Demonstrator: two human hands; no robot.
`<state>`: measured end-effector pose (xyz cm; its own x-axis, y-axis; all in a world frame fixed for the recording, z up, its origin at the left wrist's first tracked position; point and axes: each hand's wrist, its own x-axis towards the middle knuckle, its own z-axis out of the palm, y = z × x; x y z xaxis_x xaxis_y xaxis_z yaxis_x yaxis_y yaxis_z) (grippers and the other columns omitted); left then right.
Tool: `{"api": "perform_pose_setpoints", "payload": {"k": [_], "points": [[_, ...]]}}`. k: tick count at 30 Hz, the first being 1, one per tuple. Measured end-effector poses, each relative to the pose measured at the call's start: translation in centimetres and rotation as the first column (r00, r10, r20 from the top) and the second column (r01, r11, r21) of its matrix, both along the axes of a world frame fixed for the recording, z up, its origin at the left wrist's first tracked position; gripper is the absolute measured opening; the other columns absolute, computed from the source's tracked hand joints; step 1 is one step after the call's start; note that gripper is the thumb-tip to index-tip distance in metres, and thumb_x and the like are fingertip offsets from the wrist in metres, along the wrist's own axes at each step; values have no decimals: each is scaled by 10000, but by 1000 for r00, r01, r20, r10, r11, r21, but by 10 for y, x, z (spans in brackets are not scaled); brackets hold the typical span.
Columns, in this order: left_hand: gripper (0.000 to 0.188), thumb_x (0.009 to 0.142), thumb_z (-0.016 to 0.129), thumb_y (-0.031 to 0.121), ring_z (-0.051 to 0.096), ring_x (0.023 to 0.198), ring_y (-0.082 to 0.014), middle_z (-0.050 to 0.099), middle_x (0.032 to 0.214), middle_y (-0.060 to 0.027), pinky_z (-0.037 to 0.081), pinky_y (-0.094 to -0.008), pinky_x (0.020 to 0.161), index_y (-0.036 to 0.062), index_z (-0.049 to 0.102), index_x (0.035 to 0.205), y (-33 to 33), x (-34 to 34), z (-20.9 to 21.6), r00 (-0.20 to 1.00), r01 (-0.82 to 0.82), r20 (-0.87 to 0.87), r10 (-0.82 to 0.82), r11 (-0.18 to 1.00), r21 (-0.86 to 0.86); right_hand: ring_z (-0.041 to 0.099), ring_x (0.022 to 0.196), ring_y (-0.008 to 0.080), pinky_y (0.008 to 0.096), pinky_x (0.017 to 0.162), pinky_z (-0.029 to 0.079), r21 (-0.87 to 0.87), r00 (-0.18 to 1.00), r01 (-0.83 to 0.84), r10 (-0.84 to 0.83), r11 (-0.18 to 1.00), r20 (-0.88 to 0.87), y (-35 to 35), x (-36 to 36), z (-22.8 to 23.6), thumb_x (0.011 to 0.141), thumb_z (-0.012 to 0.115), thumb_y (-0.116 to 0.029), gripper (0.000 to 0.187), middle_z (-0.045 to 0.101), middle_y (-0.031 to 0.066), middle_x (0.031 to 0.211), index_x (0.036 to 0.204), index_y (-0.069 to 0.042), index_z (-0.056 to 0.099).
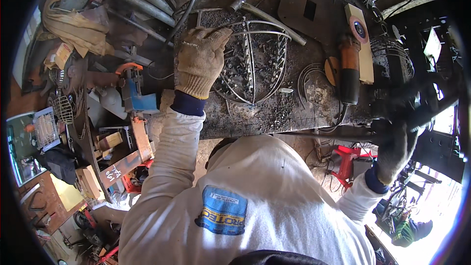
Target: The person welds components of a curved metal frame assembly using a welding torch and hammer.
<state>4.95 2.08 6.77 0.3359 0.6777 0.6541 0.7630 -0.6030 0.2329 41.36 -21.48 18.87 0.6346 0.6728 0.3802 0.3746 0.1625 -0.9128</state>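
Just right of the left gloved hand (202, 61), in the head view, the curved wire frame (250, 64) lies on the grimy workbench (221, 125). That hand is partly curled, fingertips at the frame's upper-left rods; whether they close on metal cannot be told. Beyond the fingertips, slanting away to the right, lies a hammer (274, 23); farther right lies an angle grinder (349, 68). Well apart, past the bench's right end, the right gloved hand (398, 149) is beside a blurred dark object; its finger opening and any hold cannot be told. Step in hand, as judged: positioning the frame. Next move calls for steady left-hand support.
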Motion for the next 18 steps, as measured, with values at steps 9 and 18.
{"api": "perform_pose_setpoints", "payload": {"k": [9,18], "points": [[164,893,740,170,699,989,-275,757,1022,-49,555,-403,906,157,788,1049,-1,-2,-4,1000,-19,-5,19,1000,-25,657,792,147,259,622,512,-229,965,-155,197,961,171,53,-23,2,1003,561,-157,413,671,121,1037,1359,50,538],[404,794,707,107,654,1078,-296,729,1123,-60,532,-429,993,209,762,1181,6,-9,-25,998,36,59,-32,997,-63,691,686,145,248,589,573,-126,693,-686,591,717,-412,86,-24,-20,988,666,-313,610,705,103,963,1431,60,474]]}}
